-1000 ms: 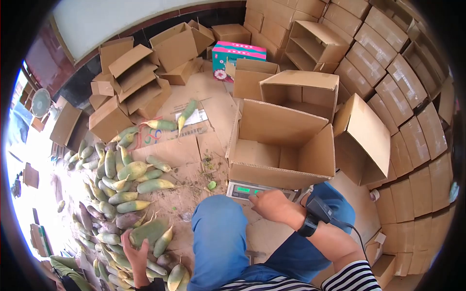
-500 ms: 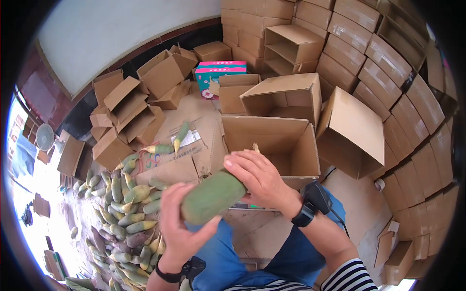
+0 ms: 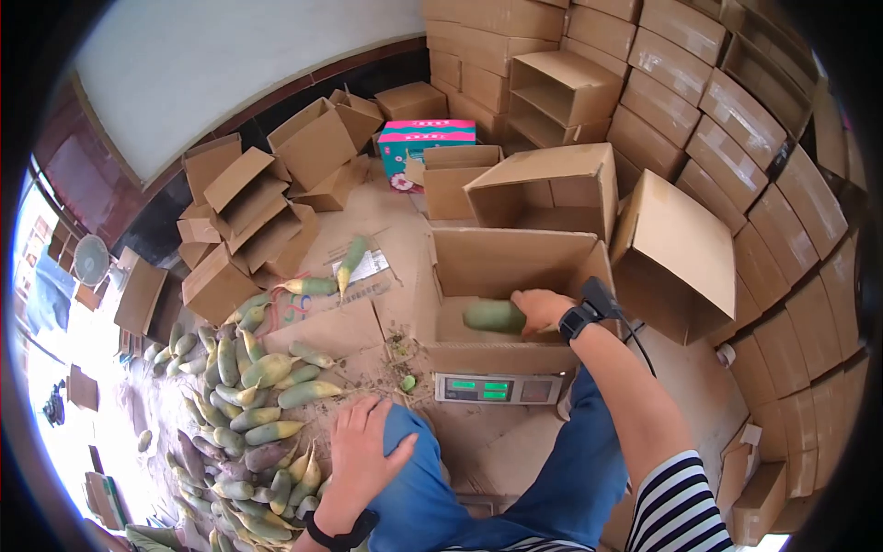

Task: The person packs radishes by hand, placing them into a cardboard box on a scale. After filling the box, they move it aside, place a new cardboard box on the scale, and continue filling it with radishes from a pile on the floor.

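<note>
Brown cartons (image 3: 727, 156) are stacked high along the right side of the room, with a pale wall (image 3: 248, 55) at the back. The grip of the right hand (image 3: 544, 311) is closed around the right end of a green radish (image 3: 490, 316), which lies low inside an open box (image 3: 501, 357) — whether it touches the bottom, I cannot tell. The left hand (image 3: 361, 451) rests on the left knee (image 3: 405, 432), its thumb spread from the fingers, holding nothing.

Placing the radish well seems to call for a gentle release: keep it level, let the bottom take its weight before the fingers loosen, and keep the wrist off the rim. The box sits on a scale (image 3: 543, 391), so leaning on it would probably upset the reading — its display glows green.

To the left, many radishes (image 3: 267, 371) lie heaped; flattened cardboard (image 3: 345, 322) covers the floor, strewn with crumbs and leaf scraps (image 3: 401, 354)
</note>
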The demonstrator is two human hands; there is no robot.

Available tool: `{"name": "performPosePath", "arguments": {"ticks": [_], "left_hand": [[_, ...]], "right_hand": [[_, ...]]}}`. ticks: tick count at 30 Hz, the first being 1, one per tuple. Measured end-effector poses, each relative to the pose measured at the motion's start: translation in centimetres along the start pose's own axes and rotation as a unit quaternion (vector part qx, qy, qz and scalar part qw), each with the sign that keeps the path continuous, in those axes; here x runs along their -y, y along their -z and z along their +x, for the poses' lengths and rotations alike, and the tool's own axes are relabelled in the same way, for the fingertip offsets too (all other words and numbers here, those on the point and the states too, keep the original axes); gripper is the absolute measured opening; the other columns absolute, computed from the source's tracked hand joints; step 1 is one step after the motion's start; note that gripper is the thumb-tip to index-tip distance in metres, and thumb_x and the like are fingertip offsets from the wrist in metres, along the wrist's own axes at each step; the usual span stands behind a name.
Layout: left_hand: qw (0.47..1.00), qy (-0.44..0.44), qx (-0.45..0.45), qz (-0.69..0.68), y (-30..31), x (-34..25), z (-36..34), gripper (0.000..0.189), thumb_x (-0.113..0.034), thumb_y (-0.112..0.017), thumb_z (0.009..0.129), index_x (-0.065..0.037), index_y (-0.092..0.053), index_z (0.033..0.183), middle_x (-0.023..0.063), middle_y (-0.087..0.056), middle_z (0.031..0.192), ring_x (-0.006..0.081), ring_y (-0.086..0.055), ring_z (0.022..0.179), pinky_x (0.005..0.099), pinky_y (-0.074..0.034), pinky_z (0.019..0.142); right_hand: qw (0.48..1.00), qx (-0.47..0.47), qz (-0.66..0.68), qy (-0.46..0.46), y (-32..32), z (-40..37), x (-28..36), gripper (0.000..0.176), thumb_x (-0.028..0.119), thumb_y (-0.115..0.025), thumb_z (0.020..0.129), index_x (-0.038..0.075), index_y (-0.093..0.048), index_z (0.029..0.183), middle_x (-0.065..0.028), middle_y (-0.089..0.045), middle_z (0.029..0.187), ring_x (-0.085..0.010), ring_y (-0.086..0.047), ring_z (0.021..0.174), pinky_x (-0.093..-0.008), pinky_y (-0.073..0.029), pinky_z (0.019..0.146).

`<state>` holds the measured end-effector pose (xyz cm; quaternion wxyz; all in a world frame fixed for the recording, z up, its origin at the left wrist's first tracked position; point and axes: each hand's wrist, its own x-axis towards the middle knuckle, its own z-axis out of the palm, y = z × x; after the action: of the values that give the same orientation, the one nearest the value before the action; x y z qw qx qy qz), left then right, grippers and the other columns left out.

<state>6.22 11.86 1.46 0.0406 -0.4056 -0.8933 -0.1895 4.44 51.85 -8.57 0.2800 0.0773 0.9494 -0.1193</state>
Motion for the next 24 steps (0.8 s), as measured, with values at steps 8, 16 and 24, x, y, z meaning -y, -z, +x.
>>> {"name": "performPosePath", "arguments": {"ticks": [8, 16, 24], "left_hand": [[0.999, -0.003, 0.000, -0.039, -0.4, 0.9, 1.3, 0.051, -0.033, -0.078, 0.071, -0.005, -0.061, 0.111, 0.0111, -0.058, 0.112, 0.0324, -0.055, 0.108, 0.0453, -0.045, 0.090], [0.997, -0.001, -0.019, -0.075, -0.6, 1.0, 1.7, 0.049, -0.031, -0.077, 0.070, -0.005, -0.062, 0.109, 0.0109, -0.059, 0.110, 0.0316, -0.057, 0.103, 0.0435, -0.046, 0.087], [0.995, 0.000, -0.042, -0.086, -0.3, 1.2, 0.8, 0.047, -0.030, -0.077, 0.071, -0.005, -0.062, 0.108, 0.0104, -0.060, 0.109, 0.0310, -0.057, 0.103, 0.0432, -0.046, 0.088]], "right_hand": [[0.989, 0.128, -0.060, 0.036, -3.0, 4.5, 1.3, 0.077, 0.046, -0.081, 0.065, 0.002, -0.051, 0.121, -0.0177, -0.063, 0.117, -0.0352, -0.059, 0.112, -0.0493, -0.048, 0.090], [0.998, 0.021, -0.008, 0.060, 0.4, 2.3, 3.7, 0.073, 0.058, -0.062, 0.079, 0.008, -0.052, 0.131, -0.0215, -0.062, 0.119, -0.0367, -0.059, 0.112, -0.0458, -0.048, 0.094], [0.991, -0.012, 0.048, 0.128, 3.1, -8.7, 6.2, 0.078, 0.067, -0.061, 0.076, 0.006, -0.058, 0.126, -0.0238, -0.062, 0.118, -0.0372, -0.058, 0.112, -0.0439, -0.045, 0.096]]}}
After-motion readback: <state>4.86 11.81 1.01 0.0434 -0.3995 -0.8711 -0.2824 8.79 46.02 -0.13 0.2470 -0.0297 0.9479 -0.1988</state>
